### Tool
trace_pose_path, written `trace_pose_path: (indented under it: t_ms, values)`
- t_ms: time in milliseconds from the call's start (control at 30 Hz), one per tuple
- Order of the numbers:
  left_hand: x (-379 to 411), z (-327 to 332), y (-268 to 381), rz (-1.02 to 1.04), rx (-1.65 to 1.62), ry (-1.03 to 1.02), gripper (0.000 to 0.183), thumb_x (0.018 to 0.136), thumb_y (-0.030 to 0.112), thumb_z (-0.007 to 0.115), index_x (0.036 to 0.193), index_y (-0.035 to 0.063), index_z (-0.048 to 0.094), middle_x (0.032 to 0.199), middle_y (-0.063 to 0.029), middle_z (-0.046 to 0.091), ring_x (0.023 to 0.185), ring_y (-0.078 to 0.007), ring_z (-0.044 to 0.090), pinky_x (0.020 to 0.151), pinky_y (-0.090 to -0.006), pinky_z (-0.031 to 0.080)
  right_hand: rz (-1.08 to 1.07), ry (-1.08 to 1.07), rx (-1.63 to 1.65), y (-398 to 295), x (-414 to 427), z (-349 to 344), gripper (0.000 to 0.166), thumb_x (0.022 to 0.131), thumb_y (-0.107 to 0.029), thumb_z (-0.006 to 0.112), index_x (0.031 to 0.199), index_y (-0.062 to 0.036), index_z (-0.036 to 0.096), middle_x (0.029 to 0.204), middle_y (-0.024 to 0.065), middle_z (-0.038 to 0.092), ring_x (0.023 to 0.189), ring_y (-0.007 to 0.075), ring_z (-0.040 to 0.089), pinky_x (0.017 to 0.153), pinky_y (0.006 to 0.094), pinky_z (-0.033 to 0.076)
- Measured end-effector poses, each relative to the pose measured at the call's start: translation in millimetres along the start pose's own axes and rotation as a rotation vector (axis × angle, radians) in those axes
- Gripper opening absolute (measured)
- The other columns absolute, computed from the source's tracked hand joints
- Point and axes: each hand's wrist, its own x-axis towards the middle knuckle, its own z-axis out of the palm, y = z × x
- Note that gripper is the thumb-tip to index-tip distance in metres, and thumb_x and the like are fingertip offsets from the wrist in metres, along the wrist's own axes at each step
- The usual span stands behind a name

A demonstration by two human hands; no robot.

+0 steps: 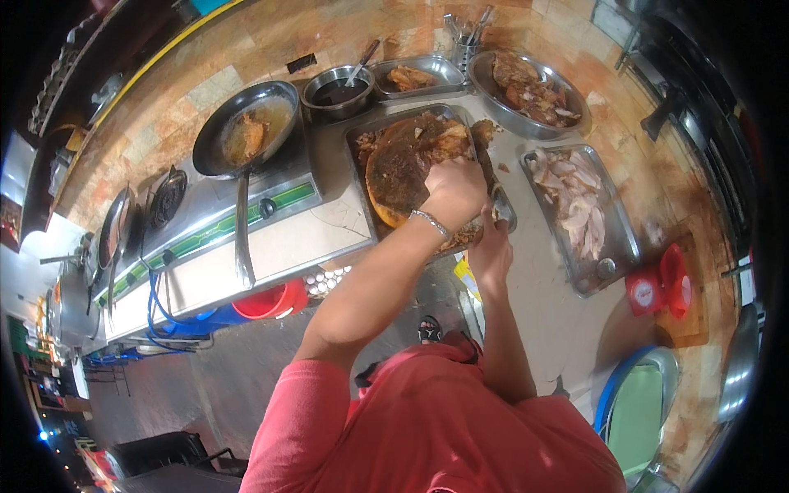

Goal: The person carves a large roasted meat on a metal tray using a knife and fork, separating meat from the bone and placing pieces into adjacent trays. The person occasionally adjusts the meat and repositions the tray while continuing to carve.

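Observation:
My left hand [457,185], with a bracelet at the wrist, is bunched over a round, dark-stained wooden chopping board [397,169]. The board sits in a metal tray [453,110] and bears browned pieces of meat [453,143]. What lies under the left fingers is hidden. Close beside it, my right hand [491,249] is at the near right corner of the tray, fingers curled. Whether it grips something cannot be seen. Brown scraps [459,239] lie in the tray near both hands. A dark browned piece [482,132] rests at the tray's right edge.
Left, a frying pan [212,138] with a piece in oil stands on a gas stove [212,206], its handle projecting forward. Behind are a bowl of dark sauce [336,92] and a tray [450,71]. Right are a meat bowl [536,126], sliced-meat tray [622,234] and red scale [643,294].

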Motion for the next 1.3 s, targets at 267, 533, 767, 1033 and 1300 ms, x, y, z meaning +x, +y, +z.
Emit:
trace_pose_path:
  t_ms: [267, 533, 767, 1033, 1300]
  values:
    - [-5, 14, -19, 0.047, -0.043, 0.096, 0.024, 0.081, 0.012, 0.06, 0.098, -0.0014, 0.072, 0.104, -0.0262, 0.069, 0.099, -0.0361, 0.069, 0.081, -0.0424, 0.058, -0.158, -0.016, -0.106, 11, 63, 2, 0.064, 0.088, -0.011, 0.055, 0.149, -0.0248, 0.038, 0.087, 0.0247, 0.065, 0.082, 0.0428, 0.065, 0.073, 0.0517, 0.051]
    - [5, 23, -34, 0.008, -0.125, 0.093, 0.024, 0.082, 0.011, 0.057, 0.095, -0.0023, 0.072, 0.102, -0.0261, 0.069, 0.099, -0.0372, 0.069, 0.081, -0.0429, 0.058, -0.143, -0.325, -0.33, 16, 33, -59, 0.056, 0.092, -0.01, 0.049, 0.147, -0.021, 0.042, 0.093, 0.0269, 0.066, 0.086, 0.0426, 0.067, 0.08, 0.0504, 0.053]
    - [7, 23, -48, 0.043, -0.109, 0.042, 0.023, 0.08, 0.01, 0.057, 0.093, -0.0035, 0.071, 0.097, -0.026, 0.069, 0.095, -0.0377, 0.069, 0.081, -0.043, 0.058, -0.253, -0.404, -0.35, 6, 66, -108, 0.049, 0.095, -0.017, 0.051, 0.144, -0.0212, 0.047, 0.089, 0.0236, 0.068, 0.086, 0.039, 0.067, 0.081, 0.0488, 0.053]
    - [5, 30, -61, 0.071, -0.073, 0.042, 0.022, 0.085, 0.01, 0.055, 0.095, 0.0001, 0.072, 0.099, -0.0219, 0.071, 0.096, -0.0345, 0.07, 0.078, -0.0417, 0.058, -0.229, -0.42, -0.441, -38, 90, -98, 0.048, 0.093, -0.012, 0.05, 0.141, -0.0146, 0.049, 0.097, 0.0245, 0.067, 0.093, 0.0402, 0.066, 0.083, 0.0484, 0.052]
    - [1, 33, -63, -0.019, -0.109, 0.14, 0.021, 0.081, 0.015, 0.061, 0.085, -0.0039, 0.069, 0.089, -0.0259, 0.069, 0.088, -0.0385, 0.07, 0.077, -0.0424, 0.058, -0.216, -0.496, -0.246, -10, 89, -118, 0.045, 0.096, -0.019, 0.051, 0.141, -0.0163, 0.049, 0.098, 0.0298, 0.064, 0.096, 0.0454, 0.062, 0.086, 0.0506, 0.049]
